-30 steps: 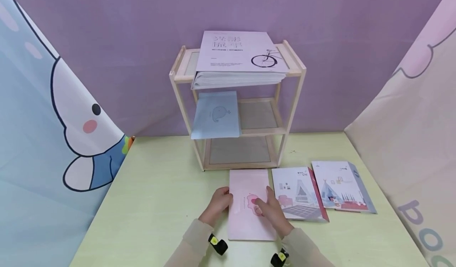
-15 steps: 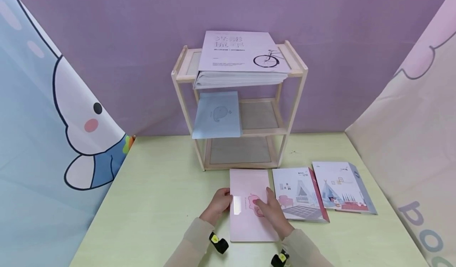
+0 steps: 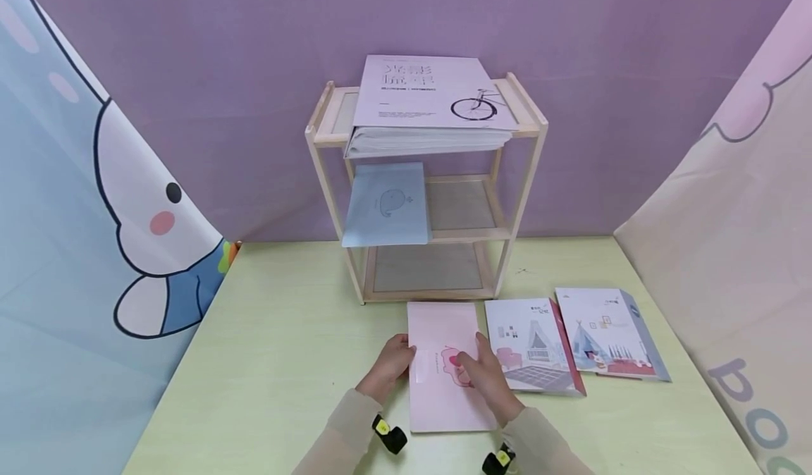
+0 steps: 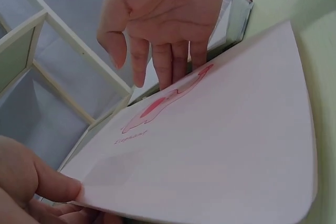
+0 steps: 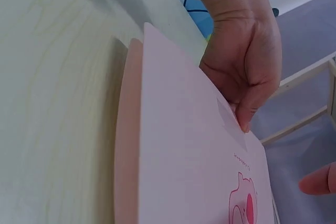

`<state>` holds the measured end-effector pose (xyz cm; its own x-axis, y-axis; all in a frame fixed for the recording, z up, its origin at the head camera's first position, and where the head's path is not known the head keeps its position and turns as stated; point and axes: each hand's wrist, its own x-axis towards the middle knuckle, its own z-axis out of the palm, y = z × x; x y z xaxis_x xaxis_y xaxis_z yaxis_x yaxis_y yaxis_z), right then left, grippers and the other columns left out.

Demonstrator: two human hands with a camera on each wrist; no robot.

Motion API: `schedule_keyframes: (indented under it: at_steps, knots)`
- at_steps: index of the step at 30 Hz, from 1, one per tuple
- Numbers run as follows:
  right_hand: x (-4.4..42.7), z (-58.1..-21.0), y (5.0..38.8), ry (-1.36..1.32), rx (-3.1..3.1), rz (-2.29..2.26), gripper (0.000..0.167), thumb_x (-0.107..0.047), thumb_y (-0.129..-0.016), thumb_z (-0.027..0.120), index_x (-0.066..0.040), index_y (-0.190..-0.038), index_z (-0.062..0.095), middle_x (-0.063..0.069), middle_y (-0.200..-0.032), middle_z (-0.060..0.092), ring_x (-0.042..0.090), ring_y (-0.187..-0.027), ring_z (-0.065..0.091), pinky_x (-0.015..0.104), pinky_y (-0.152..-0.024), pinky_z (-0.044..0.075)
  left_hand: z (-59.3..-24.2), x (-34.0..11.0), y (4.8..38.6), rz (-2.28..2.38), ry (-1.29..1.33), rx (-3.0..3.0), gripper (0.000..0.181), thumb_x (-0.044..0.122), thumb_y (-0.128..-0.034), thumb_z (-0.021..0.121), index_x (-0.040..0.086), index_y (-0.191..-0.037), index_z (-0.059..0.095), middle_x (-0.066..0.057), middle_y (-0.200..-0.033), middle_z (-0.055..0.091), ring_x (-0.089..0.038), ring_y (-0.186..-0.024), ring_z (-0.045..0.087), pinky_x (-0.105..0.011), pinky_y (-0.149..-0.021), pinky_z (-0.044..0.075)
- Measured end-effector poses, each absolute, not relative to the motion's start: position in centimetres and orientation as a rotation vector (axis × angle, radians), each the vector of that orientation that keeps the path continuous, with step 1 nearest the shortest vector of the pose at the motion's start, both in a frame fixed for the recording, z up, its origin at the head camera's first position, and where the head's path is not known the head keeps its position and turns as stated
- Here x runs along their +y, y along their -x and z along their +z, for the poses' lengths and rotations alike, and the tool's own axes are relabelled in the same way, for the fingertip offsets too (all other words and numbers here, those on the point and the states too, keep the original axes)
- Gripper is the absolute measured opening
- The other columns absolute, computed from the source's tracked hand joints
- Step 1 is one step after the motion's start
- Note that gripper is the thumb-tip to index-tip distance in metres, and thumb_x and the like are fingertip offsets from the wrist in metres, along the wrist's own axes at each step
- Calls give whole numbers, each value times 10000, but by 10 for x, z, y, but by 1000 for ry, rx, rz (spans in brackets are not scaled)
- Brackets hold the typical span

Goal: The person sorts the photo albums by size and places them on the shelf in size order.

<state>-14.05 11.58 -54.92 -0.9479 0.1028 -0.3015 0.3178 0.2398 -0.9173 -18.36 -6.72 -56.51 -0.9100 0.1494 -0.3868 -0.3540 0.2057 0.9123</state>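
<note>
A pink notebook [image 3: 444,404] with an elephant drawing lies in front of the rack, between both hands. My left hand [image 3: 388,366] pinches its left edge, thumb on the cover and fingers beneath, as the left wrist view shows. My right hand [image 3: 490,383] is at the notebook's right side, near the drawing. In the left wrist view that right hand [image 4: 168,11] has its fingers extended downward by the far edge, its thumb off the cover. Their exact contact with the notebook is hard to tell. A strip of shadow runs beside the notebook [image 5: 184,145] in the right wrist view.
A wooden three-tier rack [image 3: 501,235] stands behind. Its top bears a large white book [image 3: 419,98] with a bicycle print; a blue notebook [image 3: 385,207] lies on the middle shelf. To the right lie a red-edged book [image 3: 529,344] and a grey-edged book [image 3: 605,330].
Both hands and the pink notebook stay almost in place. The bright glare on the cover half a second ago is gone; the notebook has shifted only very slightly.
</note>
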Motion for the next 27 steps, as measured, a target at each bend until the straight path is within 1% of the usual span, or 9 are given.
schedule_keyframes:
  at_steps: [4, 7, 11, 15, 20, 24, 27]
  knots:
    - [114, -551, 138, -326, 2402, -1794, 747, -149, -868, 595, 95, -1440, 180, 330, -1478, 196, 477, -1358, 185, 581, -1091, 186, -566, -69, 184, 1758, 216, 2085, 347, 40, -953, 448, -102, -1270, 450, -153, -1003, 620, -170, -744, 573, -258, -607, 466]
    - [113, -553, 136, -263, 2462, -1780, 745, -141, -861, 626, 119, -1420, 208, 346, -1455, 237, 485, -1342, 217, 578, -1085, 208, -567, -70, 184, 1767, 230, 2068, 348, 37, -951, 453, -101, -1270, 449, -154, -991, 622, -161, -714, 569, -252, -581, 464]
    - [114, -553, 135, -258, 2467, -1760, 748, -175, -867, 627, 94, -1431, 214, 331, -1462, 240, 474, -1349, 214, 576, -1087, 203, -568, -71, 183, 1776, 256, 2036, 352, 43, -955, 452, -88, -1282, 441, -144, -956, 621, -152, -653, 547, -241, -529, 441]
    - [116, -554, 135, -277, 2433, -1776, 747, -206, -872, 629, 55, -1443, 224, 310, -1475, 240, 463, -1356, 211, 579, -1086, 207, -566, -71, 183, 1804, 269, 1998, 354, 45, -961, 447, -81, -1292, 434, -139, -960, 621, -152, -663, 553, -240, -536, 458]
    - [116, -556, 136, -285, 2421, -1787, 732, -197, -868, 647, 47, -1435, 252, 310, -1473, 246, 465, -1353, 221, 575, -1082, 225, -565, -72, 184, 1847, 258, 1970, 332, 27, -957, 439, -97, -1264, 452, -143, -966, 626, -146, -669, 562, -233, -545, 475]
    - [117, -557, 138, -299, 2439, -1751, 724, -156, -861, 643, 57, -1432, 251, 305, -1477, 240, 455, -1362, 210, 564, -1090, 215, -565, -73, 184, 1874, 242, 1961, 329, 14, -953, 432, -115, -1255, 453, -138, -949, 630, -132, -662, 565, -220, -546, 473]
    - [119, -560, 139, -303, 2501, -1681, 712, -74, -827, 626, 78, -1421, 263, 302, -1467, 267, 442, -1361, 226, 546, -1094, 219, -563, -73, 183, 1888, 233, 1950, 339, 13, -952, 433, -126, -1261, 441, -136, -926, 628, -126, -649, 560, -210, -539, 468]
